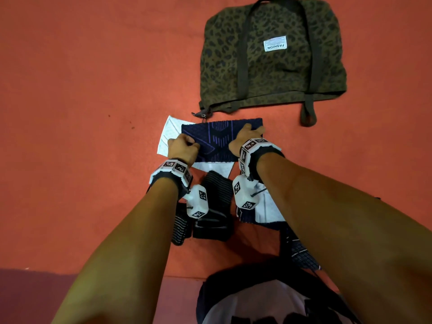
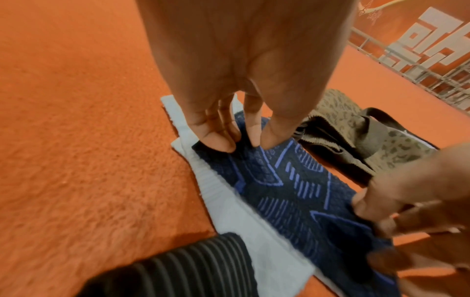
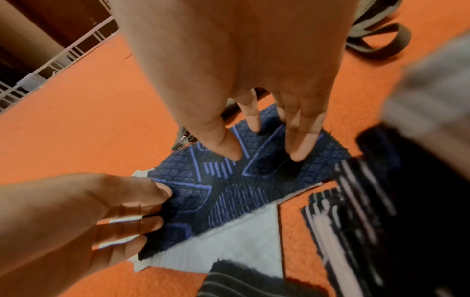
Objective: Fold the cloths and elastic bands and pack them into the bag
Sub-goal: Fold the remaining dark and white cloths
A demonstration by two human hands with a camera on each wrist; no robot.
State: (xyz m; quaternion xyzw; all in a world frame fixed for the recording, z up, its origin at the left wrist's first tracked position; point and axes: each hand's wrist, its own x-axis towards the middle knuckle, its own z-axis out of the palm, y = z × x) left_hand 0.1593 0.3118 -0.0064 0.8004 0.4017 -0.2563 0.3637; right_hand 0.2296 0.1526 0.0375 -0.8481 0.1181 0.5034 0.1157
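A navy cloth (image 1: 219, 139) (image 2: 292, 191) (image 3: 203, 191) with a purple pattern lies flat on a white cloth (image 1: 167, 134) (image 2: 229, 205) (image 3: 241, 241) on the orange floor. My left hand (image 1: 187, 143) (image 2: 241, 144) (image 3: 152, 211) pinches the navy cloth's left edge with curled fingers. My right hand (image 1: 251, 130) (image 3: 267, 152) presses straight fingertips on its right part. The leopard-print bag (image 1: 273, 66) (image 2: 356, 128) lies flat just beyond the cloths. Black striped elastic bands (image 1: 215, 190) (image 2: 178, 271) (image 3: 356, 221) sit under my wrists.
Another white cloth (image 1: 268, 206) and a dark striped piece (image 1: 301, 249) lie under my right forearm. The bag's zipper pull (image 1: 203, 114) and a loose strap loop (image 1: 308, 113) point toward the cloths. Orange carpet (image 1: 81, 113) spreads to the left. A metal railing (image 2: 432, 60) stands far off.
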